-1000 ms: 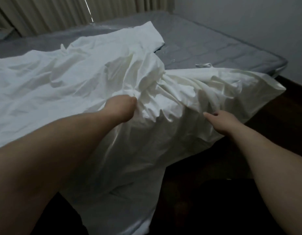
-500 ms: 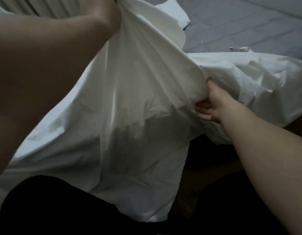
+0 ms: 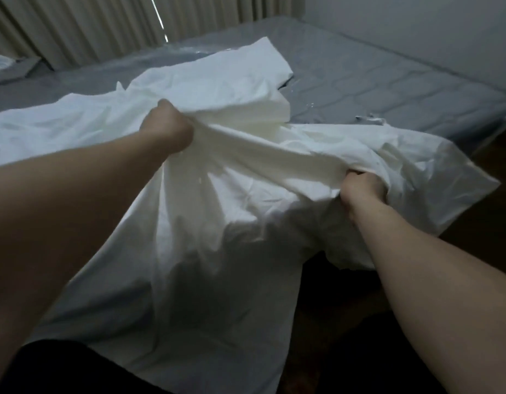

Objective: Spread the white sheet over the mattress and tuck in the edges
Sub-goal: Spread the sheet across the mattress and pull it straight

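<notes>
While each hand grips it, the white sheet stretches between them

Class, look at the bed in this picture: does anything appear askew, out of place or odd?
Yes. The white sheet lies bunched and crooked, leaving the far right of the grey mattress bare. One sheet corner is folded back, and the near edge hangs untucked while both hands grip it.
</notes>
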The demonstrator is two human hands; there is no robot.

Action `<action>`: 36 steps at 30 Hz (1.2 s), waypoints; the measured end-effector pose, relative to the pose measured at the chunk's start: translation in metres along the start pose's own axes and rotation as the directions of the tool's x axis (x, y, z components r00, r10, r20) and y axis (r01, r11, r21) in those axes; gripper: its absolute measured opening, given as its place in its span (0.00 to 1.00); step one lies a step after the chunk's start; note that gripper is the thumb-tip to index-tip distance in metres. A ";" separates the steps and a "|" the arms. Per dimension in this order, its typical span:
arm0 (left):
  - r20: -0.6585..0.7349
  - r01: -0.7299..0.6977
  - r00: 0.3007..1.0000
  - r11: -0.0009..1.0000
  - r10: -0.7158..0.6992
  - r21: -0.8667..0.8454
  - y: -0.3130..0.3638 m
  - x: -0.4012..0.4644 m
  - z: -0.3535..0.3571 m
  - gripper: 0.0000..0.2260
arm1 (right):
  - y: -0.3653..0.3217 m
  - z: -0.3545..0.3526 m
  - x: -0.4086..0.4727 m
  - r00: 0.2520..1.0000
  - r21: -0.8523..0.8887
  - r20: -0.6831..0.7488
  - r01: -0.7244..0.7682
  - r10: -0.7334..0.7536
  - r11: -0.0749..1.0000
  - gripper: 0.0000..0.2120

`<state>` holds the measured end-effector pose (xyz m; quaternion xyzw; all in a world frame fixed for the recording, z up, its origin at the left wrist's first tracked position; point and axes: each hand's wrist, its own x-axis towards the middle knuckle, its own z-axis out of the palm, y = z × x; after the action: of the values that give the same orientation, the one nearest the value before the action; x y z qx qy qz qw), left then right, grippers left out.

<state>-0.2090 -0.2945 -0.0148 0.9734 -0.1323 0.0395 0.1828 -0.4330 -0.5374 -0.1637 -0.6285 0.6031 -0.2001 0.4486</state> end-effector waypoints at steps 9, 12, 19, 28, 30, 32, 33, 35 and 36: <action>0.102 -0.560 0.828 0.808 0.551 0.181 0.035 -0.082 0.056 0.38 | -0.041 -0.030 -0.007 0.915 0.374 -0.321 0.359 -0.243 0.855 0.18; 0.159 -0.726 0.682 0.686 0.713 0.037 0.059 -0.110 0.065 0.43 | -0.059 -0.029 -0.029 0.799 0.318 -0.293 0.599 -0.525 0.735 0.14; 0.098 -0.481 0.820 0.772 0.564 -0.415 0.108 -0.106 0.066 0.25 | -0.058 -0.021 -0.076 0.601 0.576 0.254 0.535 -0.758 0.618 0.17; -0.233 -0.457 0.888 0.820 0.397 -0.343 0.104 -0.073 0.041 0.05 | 0.002 -0.054 -0.006 0.961 0.140 0.143 0.215 -0.235 0.966 0.42; -0.306 -0.449 0.888 0.797 0.344 -0.405 0.104 -0.069 0.029 0.05 | 0.020 -0.059 0.004 0.976 0.015 0.148 0.163 -0.163 0.987 0.53; -0.365 -0.452 0.880 0.769 0.303 -0.452 0.103 -0.064 0.018 0.04 | 0.034 -0.060 0.011 0.981 -0.002 0.189 0.052 -0.051 0.999 0.63; -0.386 -0.450 0.879 0.756 0.281 -0.475 0.102 -0.061 0.013 0.06 | 0.038 -0.061 0.011 0.974 0.033 0.227 -0.018 0.010 0.999 0.68; -0.428 -0.449 0.873 0.724 0.233 -0.523 0.099 -0.055 0.004 0.09 | 0.041 -0.054 0.013 0.956 0.097 0.289 -0.091 0.059 0.991 0.73; -0.440 -0.442 0.874 0.712 0.205 -0.546 0.098 -0.052 0.001 0.10 | 0.040 -0.050 0.012 0.951 0.119 0.306 -0.091 0.050 0.989 0.73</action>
<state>-0.2852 -0.3701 0.0116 0.7922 -0.2744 0.1961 0.5086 -0.4938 -0.5594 -0.1733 -0.5988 0.5350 -0.1247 0.5828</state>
